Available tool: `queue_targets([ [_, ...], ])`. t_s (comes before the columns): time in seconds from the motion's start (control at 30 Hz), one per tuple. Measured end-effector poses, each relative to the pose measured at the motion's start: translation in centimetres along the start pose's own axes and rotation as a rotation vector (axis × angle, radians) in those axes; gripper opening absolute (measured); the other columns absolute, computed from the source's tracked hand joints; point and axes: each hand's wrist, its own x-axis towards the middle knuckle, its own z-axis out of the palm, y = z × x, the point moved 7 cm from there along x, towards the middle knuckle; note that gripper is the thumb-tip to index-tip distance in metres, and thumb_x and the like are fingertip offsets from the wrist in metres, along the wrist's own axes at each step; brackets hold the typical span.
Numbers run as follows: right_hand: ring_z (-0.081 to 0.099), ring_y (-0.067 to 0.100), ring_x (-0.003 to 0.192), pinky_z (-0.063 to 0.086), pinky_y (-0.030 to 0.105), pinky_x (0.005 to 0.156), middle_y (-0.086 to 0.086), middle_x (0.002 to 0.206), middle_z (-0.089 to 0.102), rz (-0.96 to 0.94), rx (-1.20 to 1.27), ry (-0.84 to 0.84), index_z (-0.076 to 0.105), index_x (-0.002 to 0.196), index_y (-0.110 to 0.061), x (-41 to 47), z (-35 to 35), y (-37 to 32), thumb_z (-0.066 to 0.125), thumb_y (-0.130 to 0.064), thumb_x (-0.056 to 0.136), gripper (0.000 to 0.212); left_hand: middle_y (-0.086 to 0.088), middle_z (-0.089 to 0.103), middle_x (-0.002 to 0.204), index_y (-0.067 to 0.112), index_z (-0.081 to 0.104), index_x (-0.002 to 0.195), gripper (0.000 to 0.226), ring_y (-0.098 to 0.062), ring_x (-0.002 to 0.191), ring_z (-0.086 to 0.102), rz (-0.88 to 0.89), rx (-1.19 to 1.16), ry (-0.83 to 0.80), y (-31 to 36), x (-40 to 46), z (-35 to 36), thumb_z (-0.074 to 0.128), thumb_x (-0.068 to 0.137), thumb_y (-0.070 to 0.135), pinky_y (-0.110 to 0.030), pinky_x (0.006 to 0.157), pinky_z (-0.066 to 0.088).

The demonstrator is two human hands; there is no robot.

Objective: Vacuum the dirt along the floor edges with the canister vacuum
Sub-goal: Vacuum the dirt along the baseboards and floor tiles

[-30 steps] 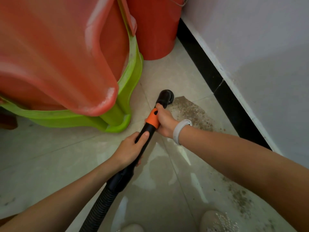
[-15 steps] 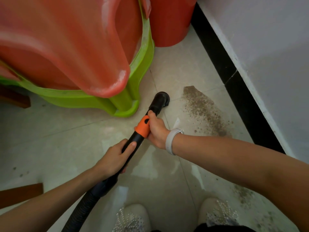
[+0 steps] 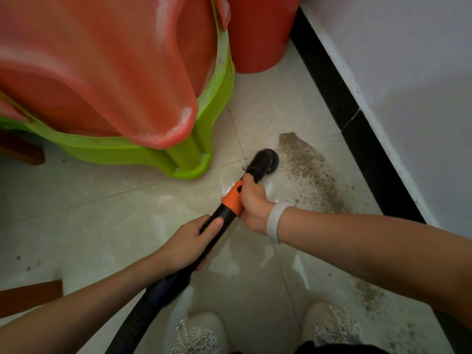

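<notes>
A black vacuum wand with an orange collar runs from a ribbed hose at the bottom up to a round black nozzle on the tiled floor. My right hand grips the wand at the orange collar, a white band on its wrist. My left hand grips the black tube lower down. A patch of brown dirt lies just right of the nozzle, beside the black skirting. More dirt is scattered at the lower right.
Stacked orange and green plastic stools stand close on the left, a stool foot near the nozzle. A red bucket sits in the corner. The white wall runs along the right. My two white shoes are at the bottom. Brown wood pieces lie left.
The nozzle has pulled back off the dirt patch to its left edge, leaving a clean strip. Both hands keep their hold on the wand. The view has shifted slightly.
</notes>
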Motion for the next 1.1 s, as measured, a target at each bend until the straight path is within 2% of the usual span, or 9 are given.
queue_targets([
  [0.2,0.06,0.034,0.099,0.048,0.052,0.096,0.008,0.082,0.054,-0.05,-0.056,0.032,0.047,0.083,-0.014,0.5,-1.6,-2.4,0.04,-0.038,0.099,0.029,-0.006,0.052,0.051,-0.001,0.048,0.095,0.046,-0.022,0.037,0.049,-0.004,-0.028,-0.046,1.6,1.9,1.2,0.042,0.096,0.045,-0.026,0.045,0.04],
  [0.33,0.061,0.036,0.1,0.052,0.051,0.09,0.009,0.085,0.053,-0.065,-0.067,-0.017,0.047,0.097,-0.009,0.8,-0.6,-4.7,0.041,-0.038,0.099,0.029,-0.011,0.054,0.055,0.011,0.045,0.082,0.039,-0.025,0.04,0.051,0.011,-0.042,0.012,2.8,3.2,0.8,0.041,0.095,0.047,-0.028,0.046,0.042],
  [0.4,0.062,0.034,0.091,0.054,0.048,0.083,0.011,0.084,0.053,-0.066,-0.043,-0.029,0.046,0.091,-0.01,0.9,-0.5,-5.3,0.04,-0.036,0.1,0.028,-0.012,0.054,0.056,0.013,0.044,0.079,0.038,-0.024,0.04,0.051,0.024,-0.025,0.051,3.4,3.4,0.5,0.041,0.095,0.048,-0.027,0.046,0.042],
  [0.5,0.06,0.028,0.068,0.054,0.041,0.065,0.011,0.082,0.053,-0.037,0.019,-0.067,0.044,0.103,-0.006,0.1,-0.5,-4.8,0.04,-0.034,0.101,0.028,-0.009,0.055,0.054,0.013,0.046,0.08,0.038,-0.021,0.039,0.052,0.032,0.029,0.081,3.3,2.7,0.4,0.041,0.096,0.047,-0.025,0.046,0.042],
  [0.57,0.058,0.026,0.063,0.052,0.037,0.056,0.012,0.081,0.052,0.0,0.063,-0.107,0.042,0.107,-0.004,-0.5,-0.3,-3.6,0.04,-0.031,0.101,0.028,-0.007,0.055,0.052,0.013,0.046,0.081,0.036,-0.019,0.038,0.052,0.025,0.051,0.088,2.5,1.5,0.6,0.042,0.096,0.045,-0.026,0.046,0.042],
  [0.7,0.058,0.023,0.055,0.052,0.03,0.048,0.013,0.079,0.05,0.058,0.08,-0.17,0.044,0.102,-0.004,-1.4,0.7,-1.3,0.042,-0.032,0.1,0.029,-0.009,0.057,0.056,0.012,0.046,0.083,0.035,-0.019,0.04,0.054,-0.011,0.076,0.1,0.7,-0.5,0.7,0.042,0.095,0.045,-0.029,0.048,0.046],
  [0.83,0.058,0.023,0.058,0.052,0.033,0.055,0.012,0.077,0.051,0.088,0.06,-0.193,0.046,0.09,-0.008,-2.1,1.7,0.2,0.041,-0.034,0.1,0.029,-0.008,0.056,0.058,0.007,0.045,0.089,0.038,-0.019,0.04,0.054,-0.043,0.071,0.054,-0.3,-1.4,0.2,0.043,0.095,0.044,-0.03,0.047,0.046],
  [0.97,0.056,0.025,0.085,0.051,0.039,0.081,0.013,0.095,0.055,0.082,-0.031,-0.171,0.048,0.108,-0.008,-2.2,2.1,1.9,0.038,-0.039,0.1,0.033,-0.011,0.058,0.061,0.004,0.045,0.092,0.041,-0.022,0.042,0.056,-0.075,0.051,-0.007,-1.4,-2.3,-0.5,0.043,0.095,0.045,-0.031,0.047,0.047],
  [1.1,0.056,0.025,0.097,0.049,0.039,0.086,0.014,0.109,0.058,0.072,-0.171,-0.165,0.047,0.113,-0.012,-2.2,1.6,3.1,0.035,-0.041,0.1,0.035,-0.008,0.057,0.059,0.005,0.046,0.093,0.038,-0.022,0.043,0.056,-0.103,0.014,-0.048,-2.4,-3.0,0.2,0.044,0.095,0.043,-0.031,0.048,0.047],
])
